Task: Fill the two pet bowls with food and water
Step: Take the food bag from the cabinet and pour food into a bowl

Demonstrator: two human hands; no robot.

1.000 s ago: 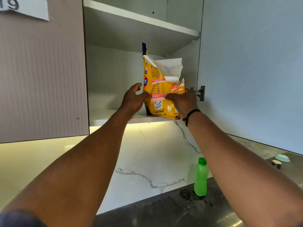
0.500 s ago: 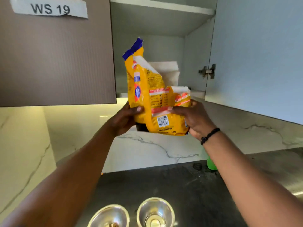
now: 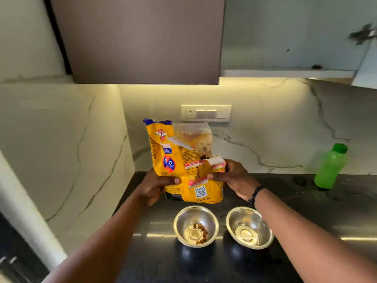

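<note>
Both my hands hold a yellow pet food bag (image 3: 179,160) upright above the dark counter, its top torn open. My left hand (image 3: 157,186) grips its left lower side and my right hand (image 3: 234,178) pinches a folded flap on its right side. Below the bag stand two steel bowls side by side. The left bowl (image 3: 195,227) holds a few brown kibble pieces. The right bowl (image 3: 250,229) has no kibble in it. A green bottle (image 3: 330,167) with a green cap stands at the back right of the counter.
The dark counter (image 3: 306,211) meets a white marble wall with a switch plate (image 3: 206,113). A brown upper cabinet (image 3: 140,37) hangs overhead; to its right an open cabinet shelf (image 3: 285,73) and its open door edge (image 3: 365,66).
The bag has come out of the upper cabinet and down to just above the bowls, both hands still on it. My view has tilted down to the counter.
</note>
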